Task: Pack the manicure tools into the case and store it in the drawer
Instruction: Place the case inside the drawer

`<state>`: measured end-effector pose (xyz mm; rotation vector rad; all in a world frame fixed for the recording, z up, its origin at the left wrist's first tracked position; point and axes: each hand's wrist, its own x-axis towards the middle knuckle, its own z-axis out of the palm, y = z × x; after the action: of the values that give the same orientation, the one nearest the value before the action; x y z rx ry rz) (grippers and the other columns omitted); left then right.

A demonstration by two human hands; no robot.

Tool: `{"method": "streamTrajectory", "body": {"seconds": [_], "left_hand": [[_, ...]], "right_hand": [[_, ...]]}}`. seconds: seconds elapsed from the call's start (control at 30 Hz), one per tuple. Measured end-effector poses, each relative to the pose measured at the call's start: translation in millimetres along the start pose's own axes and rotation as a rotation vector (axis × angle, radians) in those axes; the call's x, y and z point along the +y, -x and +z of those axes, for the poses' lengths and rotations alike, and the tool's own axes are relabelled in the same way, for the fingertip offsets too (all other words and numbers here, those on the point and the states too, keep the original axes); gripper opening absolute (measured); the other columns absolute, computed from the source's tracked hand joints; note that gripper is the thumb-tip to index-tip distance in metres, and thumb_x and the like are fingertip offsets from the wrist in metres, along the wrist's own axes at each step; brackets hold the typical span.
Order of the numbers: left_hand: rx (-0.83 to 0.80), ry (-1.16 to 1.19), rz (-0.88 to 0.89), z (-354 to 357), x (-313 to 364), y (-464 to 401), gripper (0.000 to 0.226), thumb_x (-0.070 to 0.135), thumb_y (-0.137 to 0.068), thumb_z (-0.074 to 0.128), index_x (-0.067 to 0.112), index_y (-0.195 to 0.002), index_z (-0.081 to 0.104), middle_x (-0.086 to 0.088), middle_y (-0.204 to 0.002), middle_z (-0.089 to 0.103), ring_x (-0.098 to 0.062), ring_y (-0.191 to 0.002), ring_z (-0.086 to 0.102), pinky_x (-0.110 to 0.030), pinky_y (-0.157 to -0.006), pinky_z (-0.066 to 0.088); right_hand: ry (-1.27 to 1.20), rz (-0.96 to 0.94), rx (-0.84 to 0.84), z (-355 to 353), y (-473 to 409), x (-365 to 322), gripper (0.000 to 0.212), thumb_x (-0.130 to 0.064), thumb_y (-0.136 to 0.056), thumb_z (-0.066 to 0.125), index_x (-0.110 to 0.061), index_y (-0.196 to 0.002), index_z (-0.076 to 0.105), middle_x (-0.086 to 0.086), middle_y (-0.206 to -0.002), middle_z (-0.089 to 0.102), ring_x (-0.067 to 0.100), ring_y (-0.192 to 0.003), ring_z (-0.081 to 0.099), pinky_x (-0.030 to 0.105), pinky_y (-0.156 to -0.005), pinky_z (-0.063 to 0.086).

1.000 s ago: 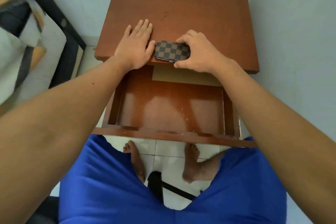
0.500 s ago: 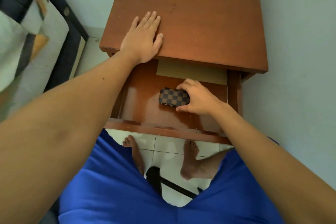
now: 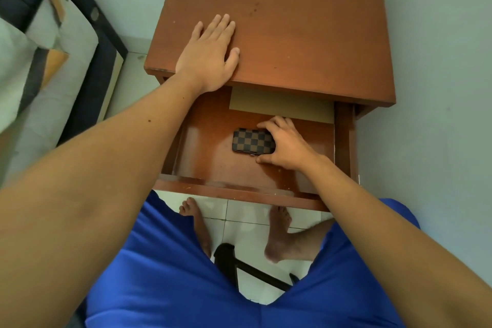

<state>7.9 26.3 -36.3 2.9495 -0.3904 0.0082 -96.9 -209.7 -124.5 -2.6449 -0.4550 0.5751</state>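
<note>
One checkered case [image 3: 253, 140] sits flat on the floor of the one open drawer [image 3: 213, 165], right hand [image 3: 286, 144] gripping its right end between thumb and fingers. Left hand [image 3: 210, 54] lies spread flat on the nightstand top [image 3: 306, 21].

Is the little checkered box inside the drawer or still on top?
Inside. The checkered case lies flat on the floor of the open drawer, below the tabletop, with the right hand around its end.
</note>
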Motion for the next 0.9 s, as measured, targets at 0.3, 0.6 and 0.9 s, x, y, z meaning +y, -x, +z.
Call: {"method": "streamTrajectory", "body": {"seconds": [0.3,0.6,0.9], "left_hand": [[-0.015,0.006,0.004,-1.5,3.2,7.5,0.067,0.05,-0.109,0.014,0.015,-0.167,0.016,-0.006,-0.175,0.012,-0.021,-0.162,0.006,-0.043,-0.131,0.002],[-0.038,-0.001,0.001,-2.3,7.1,16.9,0.067,0.048,-0.11,0.013,0.013,-0.167,0.012,-0.008,-0.175,0.008,-0.023,-0.162,0.003,-0.043,-0.13,0.001],[-0.037,-0.013,0.009,-1.0,3.4,15.4,0.068,0.049,-0.11,0.012,0.013,-0.167,0.012,-0.008,-0.175,0.008,-0.023,-0.162,0.004,-0.043,-0.13,0.001]], "right_hand": [[-0.084,-0.071,0.133,-51.9,68.8,-22.5,0.084,-0.067,-0.084,0.073,-0.027,-0.152,0.044,-0.005,-0.145,0.043,0.013,-0.137,0.037,0.037,-0.114,0.04],[0.153,-0.141,0.184,-40.7,134.6,-32.7,0.137,-0.092,-0.066,0.067,-0.018,-0.167,0.01,-0.002,-0.175,0.005,0.016,-0.162,0.003,0.04,-0.131,0.013],[0.424,-0.187,0.155,-59.7,118.1,-44.8,0.152,-0.103,-0.06,0.052,-0.008,-0.166,0.0,0.009,-0.176,-0.009,0.022,-0.161,-0.018,0.049,-0.132,0.0]]}}
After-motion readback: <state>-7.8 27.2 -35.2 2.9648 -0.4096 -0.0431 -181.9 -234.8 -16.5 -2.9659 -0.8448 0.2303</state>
